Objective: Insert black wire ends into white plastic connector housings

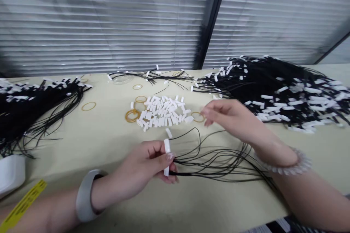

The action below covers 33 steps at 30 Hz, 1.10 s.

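Observation:
My left hand [149, 162] is closed around a bundle of thin black cords [207, 164], pinching their white end pieces [166, 147] between thumb and fingers. The cords trail to the right, passing under my right forearm. One cord curls up to a separate white end piece [168, 133] just above the left hand. My right hand [224, 114] is raised above the table with thumb and fingertips pressed together. A rubber band [197, 117] shows right beside those fingertips. Whether the fingers hold it, or anything, I cannot make out.
A heap of small white pieces [164, 111] lies mid-table, with several rubber bands [132, 115] beside it. Large piles of white-tipped black cords spread at the right [273, 83] and left [35, 102]. A white object [12, 174] sits at the left edge. Blinds [104, 22] stand behind.

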Each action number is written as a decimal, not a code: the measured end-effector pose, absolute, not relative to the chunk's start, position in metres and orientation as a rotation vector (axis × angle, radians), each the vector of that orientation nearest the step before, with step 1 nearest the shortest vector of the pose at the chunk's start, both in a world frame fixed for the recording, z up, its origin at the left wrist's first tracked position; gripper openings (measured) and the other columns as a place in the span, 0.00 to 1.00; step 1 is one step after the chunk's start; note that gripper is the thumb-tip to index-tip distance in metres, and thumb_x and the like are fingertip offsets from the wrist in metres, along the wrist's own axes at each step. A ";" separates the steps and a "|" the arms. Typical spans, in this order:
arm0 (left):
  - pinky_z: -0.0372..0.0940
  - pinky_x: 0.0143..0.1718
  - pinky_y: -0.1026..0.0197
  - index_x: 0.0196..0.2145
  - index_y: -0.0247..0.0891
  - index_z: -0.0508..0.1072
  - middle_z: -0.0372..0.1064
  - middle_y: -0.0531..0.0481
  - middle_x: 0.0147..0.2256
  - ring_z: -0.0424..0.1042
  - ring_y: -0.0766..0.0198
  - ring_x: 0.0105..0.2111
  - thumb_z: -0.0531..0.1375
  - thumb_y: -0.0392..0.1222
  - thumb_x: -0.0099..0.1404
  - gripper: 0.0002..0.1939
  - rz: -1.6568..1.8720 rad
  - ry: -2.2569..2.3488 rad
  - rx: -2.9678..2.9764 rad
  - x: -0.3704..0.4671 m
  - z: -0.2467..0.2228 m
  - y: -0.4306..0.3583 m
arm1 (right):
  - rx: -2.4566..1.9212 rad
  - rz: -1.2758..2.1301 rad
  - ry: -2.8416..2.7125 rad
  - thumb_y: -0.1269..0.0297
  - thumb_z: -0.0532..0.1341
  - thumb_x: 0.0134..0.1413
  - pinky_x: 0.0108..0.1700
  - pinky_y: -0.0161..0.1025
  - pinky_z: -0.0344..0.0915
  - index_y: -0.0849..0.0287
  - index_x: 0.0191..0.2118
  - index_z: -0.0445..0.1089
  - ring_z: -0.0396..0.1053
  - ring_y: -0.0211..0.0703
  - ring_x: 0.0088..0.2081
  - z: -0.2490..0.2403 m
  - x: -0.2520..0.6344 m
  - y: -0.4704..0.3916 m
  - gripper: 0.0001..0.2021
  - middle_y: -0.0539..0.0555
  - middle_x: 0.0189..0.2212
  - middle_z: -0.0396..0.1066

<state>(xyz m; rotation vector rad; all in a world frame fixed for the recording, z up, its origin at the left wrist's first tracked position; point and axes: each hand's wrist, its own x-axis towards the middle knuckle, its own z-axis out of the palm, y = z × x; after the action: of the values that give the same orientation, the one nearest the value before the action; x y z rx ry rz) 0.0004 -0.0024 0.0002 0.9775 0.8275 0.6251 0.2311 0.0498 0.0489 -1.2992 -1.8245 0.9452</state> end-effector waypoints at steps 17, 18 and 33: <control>0.66 0.31 0.63 0.27 0.34 0.66 0.68 0.53 0.26 0.72 0.68 0.26 0.58 0.42 0.61 0.09 0.699 0.795 0.971 -0.001 -0.002 0.000 | -1.600 0.327 -2.377 0.63 0.56 0.50 0.25 0.35 0.55 0.57 0.25 0.71 0.61 0.35 0.20 0.044 0.244 0.052 0.09 0.49 0.18 0.68; 0.66 0.31 0.63 0.27 0.34 0.66 0.68 0.53 0.26 0.72 0.68 0.26 0.58 0.42 0.61 0.09 0.698 0.800 0.970 -0.001 -0.001 0.000 | -1.586 0.290 -2.230 0.63 0.57 0.50 0.28 0.37 0.58 0.57 0.27 0.72 0.63 0.36 0.23 0.045 0.244 0.052 0.07 0.49 0.21 0.69; 0.67 0.32 0.62 0.27 0.34 0.66 0.67 0.54 0.26 0.71 0.68 0.26 0.59 0.44 0.60 0.10 0.650 0.827 1.029 0.001 -0.001 -0.002 | -1.127 0.870 -1.775 0.71 0.55 0.54 0.21 0.30 0.59 0.53 0.52 0.56 0.61 0.31 0.21 0.050 0.217 0.025 0.19 0.48 0.27 0.69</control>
<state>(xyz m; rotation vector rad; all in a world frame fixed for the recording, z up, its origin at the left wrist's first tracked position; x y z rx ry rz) 0.0006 -0.0023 -0.0012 1.0287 0.8274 0.6501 0.2167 0.0254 0.0498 -1.1272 -1.7745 0.8699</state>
